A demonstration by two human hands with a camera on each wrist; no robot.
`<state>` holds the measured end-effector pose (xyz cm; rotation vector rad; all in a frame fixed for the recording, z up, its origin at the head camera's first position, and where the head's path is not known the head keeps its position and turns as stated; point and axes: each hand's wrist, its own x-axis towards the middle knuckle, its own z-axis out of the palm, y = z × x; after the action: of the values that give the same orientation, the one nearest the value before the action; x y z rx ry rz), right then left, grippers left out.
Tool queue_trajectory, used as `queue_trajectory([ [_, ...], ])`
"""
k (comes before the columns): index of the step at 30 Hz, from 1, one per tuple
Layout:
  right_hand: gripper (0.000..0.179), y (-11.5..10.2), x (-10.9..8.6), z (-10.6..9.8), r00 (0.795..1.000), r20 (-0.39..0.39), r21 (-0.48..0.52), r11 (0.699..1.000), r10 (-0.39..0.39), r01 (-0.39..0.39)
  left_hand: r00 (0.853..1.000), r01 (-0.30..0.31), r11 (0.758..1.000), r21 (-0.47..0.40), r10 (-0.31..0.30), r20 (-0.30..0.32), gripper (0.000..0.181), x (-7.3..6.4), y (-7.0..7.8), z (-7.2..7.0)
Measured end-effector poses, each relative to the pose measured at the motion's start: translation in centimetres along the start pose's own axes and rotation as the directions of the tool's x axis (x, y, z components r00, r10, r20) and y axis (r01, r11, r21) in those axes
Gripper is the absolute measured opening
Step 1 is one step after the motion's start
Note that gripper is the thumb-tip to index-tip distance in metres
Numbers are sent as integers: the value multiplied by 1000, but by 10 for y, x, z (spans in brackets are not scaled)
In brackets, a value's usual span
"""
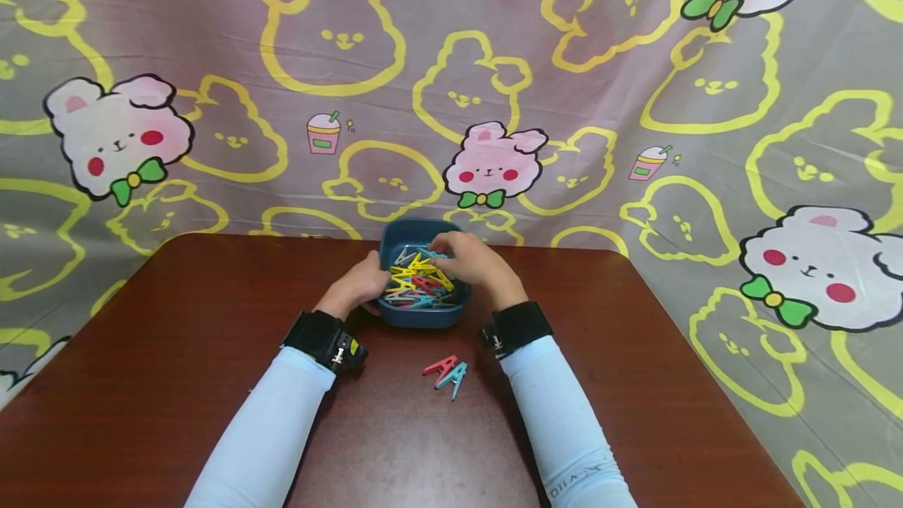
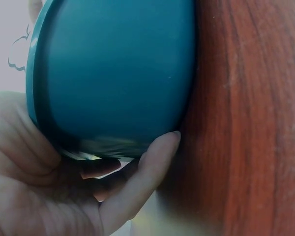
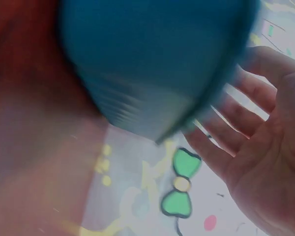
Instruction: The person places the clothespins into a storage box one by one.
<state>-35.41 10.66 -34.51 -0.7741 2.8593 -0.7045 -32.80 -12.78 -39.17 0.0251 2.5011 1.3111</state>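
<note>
A blue plastic box point(image 1: 425, 318), filled with clothespins point(image 1: 422, 277) in yellow, red, blue and grey, stands near the table's far edge. My left hand point(image 1: 361, 282) grips its left side; in the left wrist view one finger lies low on the box wall point(image 2: 118, 73). Over the right rim reaches my right hand point(image 1: 474, 259), its fingers spread above the clothespins at the back right. The right wrist view has those fingers loosely bent, their tips partly hidden behind the rim. A red clothespin point(image 1: 441, 368) and a blue clothespin point(image 1: 454, 379) lie on the table in front of the box.
The brown wooden table point(image 1: 212, 351) extends to both sides of the box. Right behind its far edge hangs a grey cloth point(image 1: 395, 116) with cartoon rabbits and yellow outlines.
</note>
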Motion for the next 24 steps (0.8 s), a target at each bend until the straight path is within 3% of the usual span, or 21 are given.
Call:
queue_trajectory([
  [8, 35, -9, -32, -38, 989, -131, 11, 997, -73, 75, 1000, 1, 1000, -7, -1, -3, 52, -1, 0, -2],
  [13, 32, -12, -67, -37, 957, -116, -137, 958, -267, 251, 1000, 5, 1000, -2, -5, 5, 55, 0, 0, 2],
  [16, 32, -13, -92, -26, 920, -43, -198, 906, -390, 374, 1000, 12, 1000, -8, -12, 15, 58, 1, 0, 3],
  [19, 31, -16, -113, -15, 886, 77, -214, 860, -457, 463, 1000, 18, 1000, -10, -18, 13, 57, 3, 0, 3],
  [22, 30, -18, -123, -4, 861, 210, -192, 844, -463, 501, 1000, 17, 1000, 1, -17, -1, 54, 3, 0, 0],
  [24, 30, -20, -124, 3, 856, 282, -178, 852, -434, 491, 1000, 18, 1000, 12, -18, -7, 53, 2, -2, -1],
])
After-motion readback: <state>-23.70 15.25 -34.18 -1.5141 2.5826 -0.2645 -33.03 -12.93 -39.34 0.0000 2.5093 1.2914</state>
